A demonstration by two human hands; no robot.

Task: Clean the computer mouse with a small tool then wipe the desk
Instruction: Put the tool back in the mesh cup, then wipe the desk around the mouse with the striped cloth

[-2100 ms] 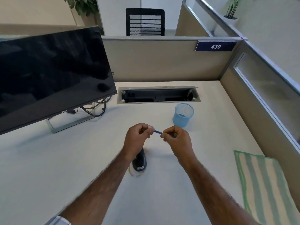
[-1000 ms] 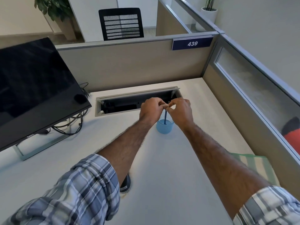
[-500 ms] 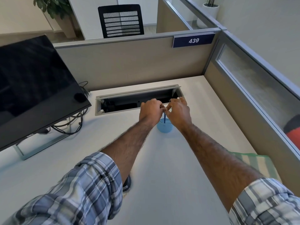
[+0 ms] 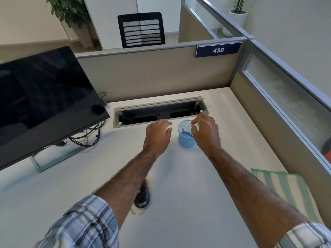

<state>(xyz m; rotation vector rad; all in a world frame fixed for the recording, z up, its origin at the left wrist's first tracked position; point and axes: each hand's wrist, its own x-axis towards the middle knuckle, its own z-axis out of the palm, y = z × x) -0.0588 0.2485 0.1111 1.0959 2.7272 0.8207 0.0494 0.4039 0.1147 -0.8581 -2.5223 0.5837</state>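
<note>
Mouse (image 4: 142,197) low centre, small tool (image 4: 186,134) stowed in cup (image 4: 186,143) mid-frame, left hand (image 4: 157,133) and right hand (image 4: 206,131) flanking it, fingers loosely spread, empty, probably free for cloth (image 4: 286,190).

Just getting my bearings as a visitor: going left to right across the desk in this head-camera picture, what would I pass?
First the monitor, then the left hand, the blue mesh cup, the right hand, and last the striped cloth.
</note>
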